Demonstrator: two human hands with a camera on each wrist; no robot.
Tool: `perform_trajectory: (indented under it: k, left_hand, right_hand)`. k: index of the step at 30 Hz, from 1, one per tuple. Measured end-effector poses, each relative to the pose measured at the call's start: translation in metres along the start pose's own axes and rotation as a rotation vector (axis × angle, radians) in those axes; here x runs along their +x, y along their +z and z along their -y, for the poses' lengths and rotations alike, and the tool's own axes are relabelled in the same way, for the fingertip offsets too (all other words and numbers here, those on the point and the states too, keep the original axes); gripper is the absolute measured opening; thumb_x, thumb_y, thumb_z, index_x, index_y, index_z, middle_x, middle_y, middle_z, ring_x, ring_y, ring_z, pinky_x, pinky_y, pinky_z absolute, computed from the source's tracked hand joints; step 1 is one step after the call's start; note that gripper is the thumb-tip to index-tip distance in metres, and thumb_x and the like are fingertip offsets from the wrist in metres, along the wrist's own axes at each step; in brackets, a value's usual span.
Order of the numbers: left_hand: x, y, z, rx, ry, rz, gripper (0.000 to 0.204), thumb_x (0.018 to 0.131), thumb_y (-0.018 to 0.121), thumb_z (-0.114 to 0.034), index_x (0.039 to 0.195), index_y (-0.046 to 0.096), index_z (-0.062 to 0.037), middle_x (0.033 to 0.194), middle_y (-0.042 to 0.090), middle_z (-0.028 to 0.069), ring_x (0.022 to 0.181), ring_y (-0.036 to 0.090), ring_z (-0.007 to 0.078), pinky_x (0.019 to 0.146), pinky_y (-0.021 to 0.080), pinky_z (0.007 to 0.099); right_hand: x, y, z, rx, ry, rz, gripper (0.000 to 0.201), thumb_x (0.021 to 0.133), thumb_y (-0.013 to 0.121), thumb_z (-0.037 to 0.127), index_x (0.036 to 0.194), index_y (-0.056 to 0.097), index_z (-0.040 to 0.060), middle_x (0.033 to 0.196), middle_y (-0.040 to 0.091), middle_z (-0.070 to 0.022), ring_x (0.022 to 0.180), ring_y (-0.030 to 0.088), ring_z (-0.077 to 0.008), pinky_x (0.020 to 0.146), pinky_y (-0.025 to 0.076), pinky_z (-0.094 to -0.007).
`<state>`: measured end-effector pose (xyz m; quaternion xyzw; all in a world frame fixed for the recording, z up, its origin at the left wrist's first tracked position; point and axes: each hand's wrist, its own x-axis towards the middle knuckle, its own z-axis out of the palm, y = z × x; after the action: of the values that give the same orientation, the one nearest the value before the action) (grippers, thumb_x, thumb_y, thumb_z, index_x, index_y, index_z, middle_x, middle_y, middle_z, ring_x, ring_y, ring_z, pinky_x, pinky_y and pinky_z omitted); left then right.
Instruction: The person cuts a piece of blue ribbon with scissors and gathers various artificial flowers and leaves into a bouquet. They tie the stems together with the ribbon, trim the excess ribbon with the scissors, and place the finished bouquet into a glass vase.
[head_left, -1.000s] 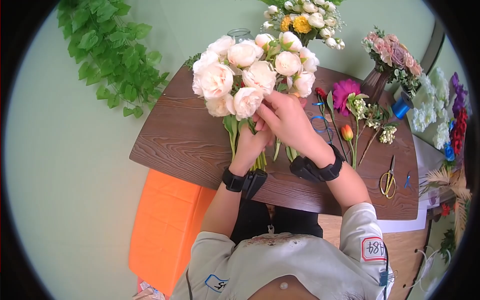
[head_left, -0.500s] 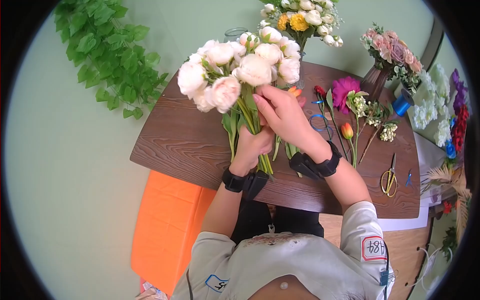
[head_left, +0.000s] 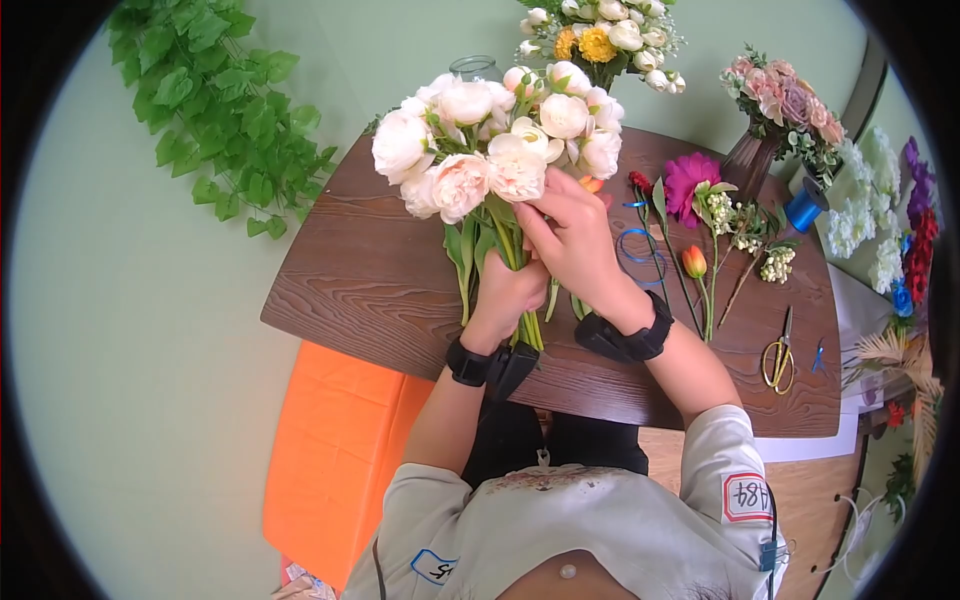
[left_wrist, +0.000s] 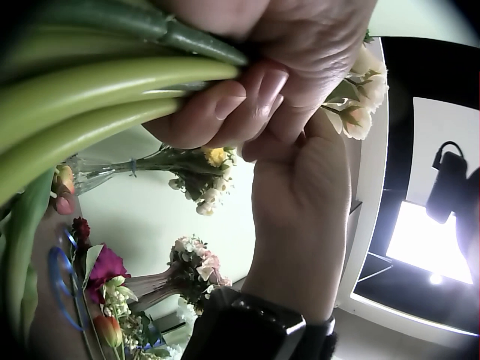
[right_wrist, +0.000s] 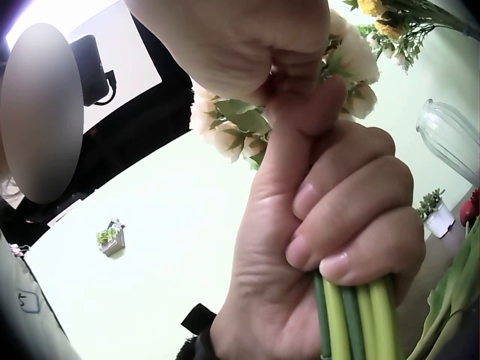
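A bouquet of cream-pink peonies [head_left: 462, 186] rises over the table in the head view, its big blooms bunched at the top. Below them, my left hand [head_left: 508, 290] wraps its fingers round the green stems [right_wrist: 360, 319], whose cut ends stick out under the fist. My right hand [head_left: 572, 232] is bent in just beneath the blooms, thumb and fingertips pinching at a stem on the bouquet's right side. In the right wrist view, the right hand [right_wrist: 262, 45] hangs above the left fist [right_wrist: 360, 202], and its fingertips are partly hidden.
Right on the table [head_left: 350, 270] lie a magenta flower [head_left: 693, 190], an orange tulip [head_left: 694, 263], blue ribbon [head_left: 640, 255] and scissors [head_left: 777, 362]. A ribbon spool [head_left: 804, 210] and a pink-flower vase [head_left: 750, 165] stand behind. A glass jar [head_left: 474, 68] is at the back.
The blooms tipped left and lower half a second ago, then swung back up to the right. My right hand stayed close under them, and my left hand kept its grip on the stems.
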<state>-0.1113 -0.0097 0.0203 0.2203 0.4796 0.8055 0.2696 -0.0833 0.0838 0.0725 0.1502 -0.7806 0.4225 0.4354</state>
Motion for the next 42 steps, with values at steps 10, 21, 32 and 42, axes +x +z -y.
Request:
perform_trajectory:
  k: [10,21,32,42]
  left_hand:
    - [-0.003,-0.002,-0.005,-0.037,-0.031,0.015,0.009,0.083,0.042,-0.01,0.074,0.042,-0.0061,0.043,0.031,-0.0048,0.03,0.026,0.0029,0.029,0.019,0.0177]
    - [-0.006,0.004,-0.005,-0.023,-0.076,0.05,0.011,0.082,0.043,-0.007,0.072,0.037,-0.0086,0.042,0.03,-0.0044,0.03,0.026,0.0042,0.03,0.019,0.0189]
    - [-0.004,0.007,0.0,0.014,-0.186,0.141,0.017,0.079,0.044,-0.005,0.065,0.037,-0.0086,0.042,0.029,-0.0037,0.031,0.025,0.0052,0.032,0.018,0.0199]
    - [-0.002,0.016,-0.003,-0.003,-0.187,0.085,0.027,0.08,0.043,-0.008,0.054,0.034,-0.0098,0.042,0.029,-0.0031,0.031,0.024,0.0055,0.031,0.018,0.0196]
  right_hand:
    - [-0.017,0.005,-0.004,0.086,0.129,-0.169,0.019,0.07,0.062,0.005,0.086,0.054,0.0006,0.07,0.046,-0.0057,0.057,0.045,-0.0136,0.051,0.04,-0.0249]
    - [-0.013,-0.003,-0.024,0.493,0.343,0.147,0.035,0.074,0.058,0.014,0.099,0.046,-0.0073,0.091,0.055,-0.0122,0.073,0.055,-0.0144,0.062,0.045,-0.0254]
    - [0.006,-0.02,0.001,0.473,0.421,0.391,0.043,0.071,0.06,0.009,0.108,0.043,-0.0036,0.102,0.052,-0.0091,0.094,0.049,-0.0135,0.08,0.04,-0.0266]
    - [-0.001,-0.01,-0.007,0.573,0.579,0.256,0.031,0.076,0.057,0.013,0.101,0.046,-0.0032,0.084,0.055,-0.0082,0.07,0.054,-0.0132,0.064,0.044,-0.0253]
